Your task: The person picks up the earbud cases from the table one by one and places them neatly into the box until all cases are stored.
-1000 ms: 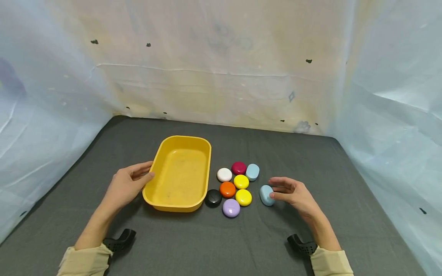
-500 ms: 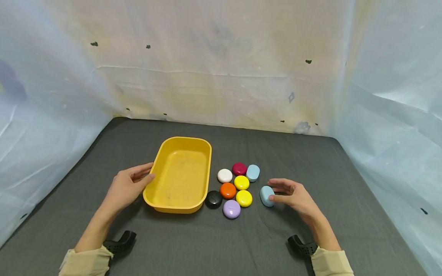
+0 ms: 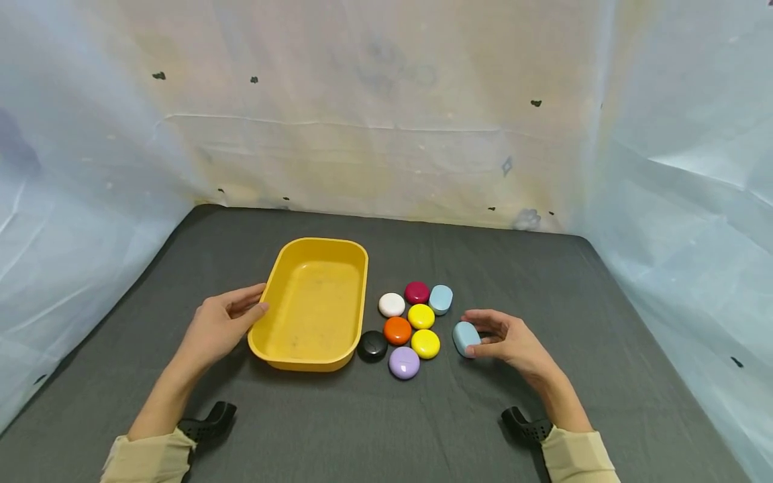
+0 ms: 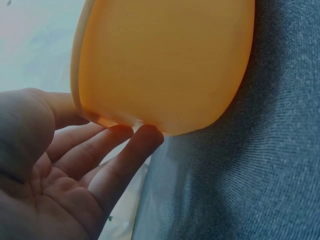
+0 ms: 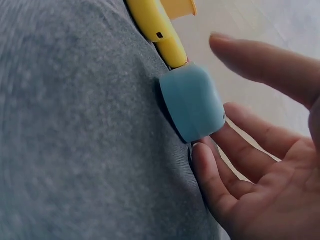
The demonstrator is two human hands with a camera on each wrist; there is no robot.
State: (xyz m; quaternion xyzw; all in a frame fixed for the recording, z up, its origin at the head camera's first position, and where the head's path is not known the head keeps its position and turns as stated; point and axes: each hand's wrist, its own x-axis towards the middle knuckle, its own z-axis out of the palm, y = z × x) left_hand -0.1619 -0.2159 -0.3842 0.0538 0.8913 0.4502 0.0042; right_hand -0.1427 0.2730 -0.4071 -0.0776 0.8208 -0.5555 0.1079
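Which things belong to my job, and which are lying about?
Probably in the job:
yellow rectangular plastic tray, held by the left hand
blue oval plastic piece by the right hand

Seemingly lying about:
glossy round pieces: white one, crimson one, orange one, black one, lavender one, two yellow ones
second blue oval piece

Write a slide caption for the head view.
Left hand holding a yellow tray, right hand at the nearer light-blue block.
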